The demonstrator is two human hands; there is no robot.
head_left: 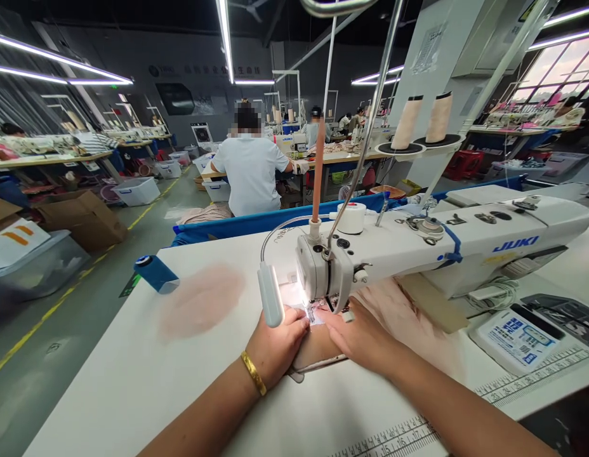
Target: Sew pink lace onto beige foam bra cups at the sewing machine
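A thin pinkish-beige fabric piece lies under the needle area of a white sewing machine. My left hand, with a gold bracelet at the wrist, is closed on the fabric's left side, fingertips close to the presser foot. From the right, my right hand grips the same piece, its fingertips partly hidden behind the machine head. A small lamp on a bendable neck hangs just above my left hand. More pale pink fabric spreads behind my right hand.
A blue thread cone lies at the table's left edge. Thread cones stand behind the machine. A white box with blue print and a printed ruler are at right and front. A co-worker sits ahead.
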